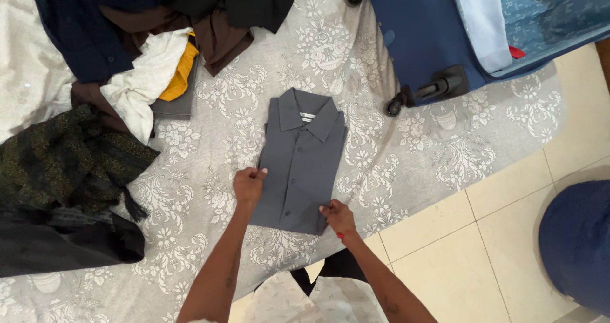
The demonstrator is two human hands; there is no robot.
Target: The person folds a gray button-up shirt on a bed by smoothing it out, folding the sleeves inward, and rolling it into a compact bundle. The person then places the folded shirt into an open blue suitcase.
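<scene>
Grey shirt (300, 161) lies folded on bed (394, 164), collar away from both grips. Left hand (248, 184) pinches its side edge, right hand (338, 217) its bottom corner; fold looks nearly finished, clothes pile (127, 62) beyond left grip unfolded

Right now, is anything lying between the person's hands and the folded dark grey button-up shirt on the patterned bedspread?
Nothing visible. The left hand pinches the left edge of the folded dark grey button-up shirt, and the right hand grips its lower right corner. The pile of clothes and the open blue suitcase lie apart from it.
</scene>
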